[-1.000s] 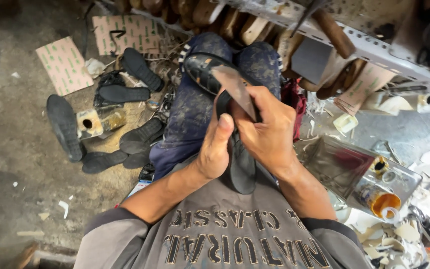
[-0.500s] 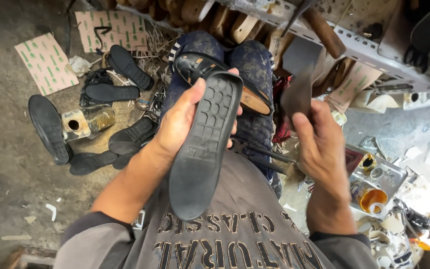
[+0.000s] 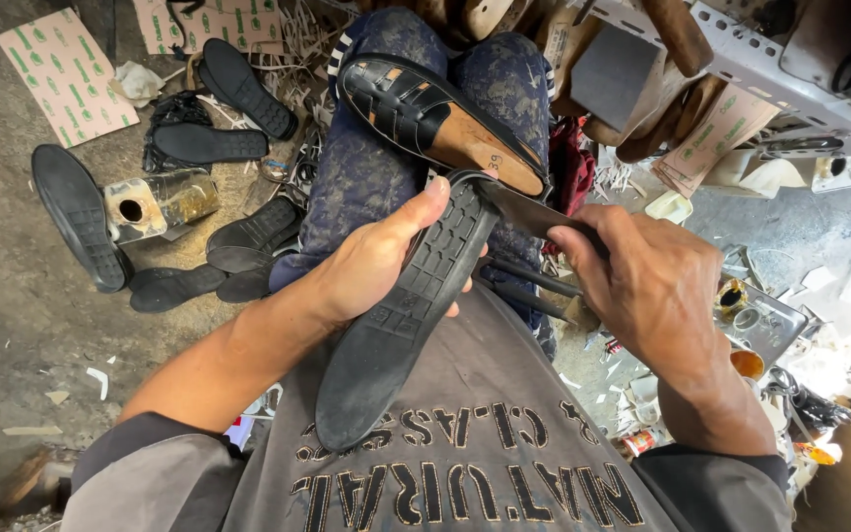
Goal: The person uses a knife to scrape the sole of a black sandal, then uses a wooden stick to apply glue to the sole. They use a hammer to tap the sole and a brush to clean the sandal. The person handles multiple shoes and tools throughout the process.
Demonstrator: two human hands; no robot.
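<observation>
While left hand (image 3: 371, 266) holds sole (image 3: 401, 315); right hand (image 3: 647, 286) grips blade (image 3: 529, 212).

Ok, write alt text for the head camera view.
Seen from above, a seated person's left hand holds a black rubber shoe sole tread-up over the lap, while the right hand sets a dark flat blade against its toe end. A black woven shoe rests on the knees, and more soles lie on the dirty floor.

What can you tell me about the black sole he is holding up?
The black sole looks like moulded rubber, tread side up, with ribbed blocks along it and a smooth dusty heel. It slants from the person's chest up toward the knees. The left hand grips its middle; the right hand presses a flat blade against its toe edge.
</observation>
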